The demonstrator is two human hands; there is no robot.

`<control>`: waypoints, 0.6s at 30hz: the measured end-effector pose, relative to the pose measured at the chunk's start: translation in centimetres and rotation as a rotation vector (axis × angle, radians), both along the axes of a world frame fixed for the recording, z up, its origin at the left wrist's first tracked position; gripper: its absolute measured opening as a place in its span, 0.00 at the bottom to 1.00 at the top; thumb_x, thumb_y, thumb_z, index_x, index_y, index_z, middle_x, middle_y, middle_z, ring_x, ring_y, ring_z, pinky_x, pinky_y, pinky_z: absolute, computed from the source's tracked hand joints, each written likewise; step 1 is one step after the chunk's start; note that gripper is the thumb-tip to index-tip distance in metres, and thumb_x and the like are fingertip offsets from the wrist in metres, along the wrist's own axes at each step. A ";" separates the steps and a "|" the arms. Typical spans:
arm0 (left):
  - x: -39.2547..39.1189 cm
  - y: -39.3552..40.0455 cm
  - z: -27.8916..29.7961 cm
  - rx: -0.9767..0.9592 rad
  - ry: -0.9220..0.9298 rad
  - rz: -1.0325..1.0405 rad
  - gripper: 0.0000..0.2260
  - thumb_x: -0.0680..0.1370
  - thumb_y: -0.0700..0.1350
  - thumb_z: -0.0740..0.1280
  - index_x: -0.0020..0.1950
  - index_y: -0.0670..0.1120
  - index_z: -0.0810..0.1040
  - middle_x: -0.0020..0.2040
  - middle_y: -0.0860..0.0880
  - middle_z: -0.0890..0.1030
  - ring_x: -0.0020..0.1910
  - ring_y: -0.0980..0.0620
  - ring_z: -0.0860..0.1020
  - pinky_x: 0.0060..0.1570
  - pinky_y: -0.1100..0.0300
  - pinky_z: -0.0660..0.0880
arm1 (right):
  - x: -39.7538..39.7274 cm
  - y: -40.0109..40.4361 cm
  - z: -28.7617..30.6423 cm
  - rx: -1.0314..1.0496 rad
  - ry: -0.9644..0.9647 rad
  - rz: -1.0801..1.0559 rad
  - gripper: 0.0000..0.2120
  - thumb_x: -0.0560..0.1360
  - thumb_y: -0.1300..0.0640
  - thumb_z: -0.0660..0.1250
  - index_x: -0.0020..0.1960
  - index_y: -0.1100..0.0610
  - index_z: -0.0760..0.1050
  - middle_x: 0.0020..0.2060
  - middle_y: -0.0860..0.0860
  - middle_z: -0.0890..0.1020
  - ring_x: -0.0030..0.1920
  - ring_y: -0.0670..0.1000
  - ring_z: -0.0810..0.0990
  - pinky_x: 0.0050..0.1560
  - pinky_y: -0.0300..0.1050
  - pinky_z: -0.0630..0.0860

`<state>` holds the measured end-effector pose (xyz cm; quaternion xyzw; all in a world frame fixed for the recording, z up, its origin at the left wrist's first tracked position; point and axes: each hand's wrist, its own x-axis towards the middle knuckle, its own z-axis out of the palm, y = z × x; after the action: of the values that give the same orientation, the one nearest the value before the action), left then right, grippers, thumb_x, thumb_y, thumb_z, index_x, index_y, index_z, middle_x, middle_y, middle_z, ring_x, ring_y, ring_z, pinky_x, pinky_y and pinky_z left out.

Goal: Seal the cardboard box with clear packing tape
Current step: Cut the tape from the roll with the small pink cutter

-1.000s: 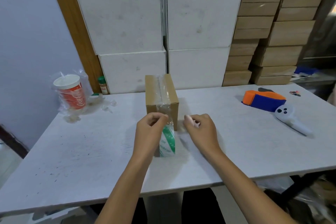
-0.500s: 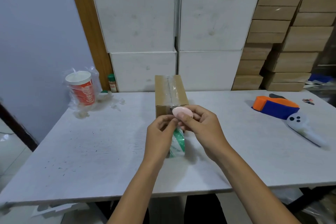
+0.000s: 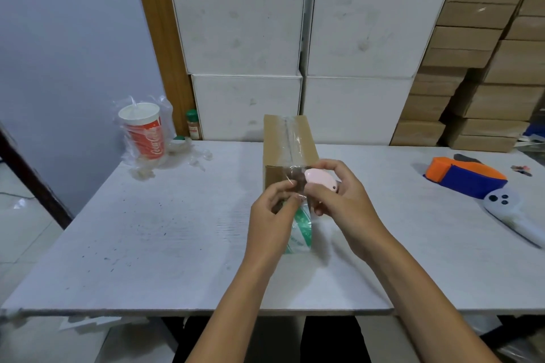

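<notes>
Boxes on table: I counted one cardboard box point(image 3: 290, 144), taped along its top.
Left hand point(image 3: 271, 215): I pinched the clear tape point(image 3: 295, 178).
Right hand point(image 3: 339, 197): clamped on one pink cutter point(image 3: 320, 180).
Tape rolls: one tape roll point(image 3: 300, 230), partly hidden by my left hand.
Around: one cup point(image 3: 144, 130), one controller point(image 3: 513, 215).

White table point(image 3: 165, 233), surface speckled with dark marks. Far left corner: red-and-white cola cup point(image 3: 143, 130) upright inside clear plastic bag point(image 3: 165, 115); small green-capped bottle point(image 3: 193, 125) just beside, against wall. Right side: orange-and-blue object point(image 3: 466, 175); white controller point(image 3: 514, 216) near it. Behind table: stacked white boxes point(image 3: 241, 23), brown cartons point(image 3: 483, 68).
</notes>
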<state>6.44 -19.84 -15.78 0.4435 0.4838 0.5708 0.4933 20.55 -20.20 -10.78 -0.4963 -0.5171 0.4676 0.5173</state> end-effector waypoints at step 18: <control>0.4 0.3 1.0 0.022 0.019 0.076 0.09 0.85 0.48 0.68 0.52 0.53 0.88 0.47 0.53 0.90 0.47 0.55 0.88 0.48 0.59 0.83 | -0.4 1.7 1.4 0.287 -0.707 0.081 0.07 0.86 0.47 0.62 0.55 0.48 0.76 0.48 0.46 0.86 0.49 0.48 0.85 0.49 0.49 0.82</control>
<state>6.83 -19.54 -14.77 0.4355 0.4985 0.5902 0.4620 20.12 -18.47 -9.41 -0.5288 -0.7429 0.2103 0.3524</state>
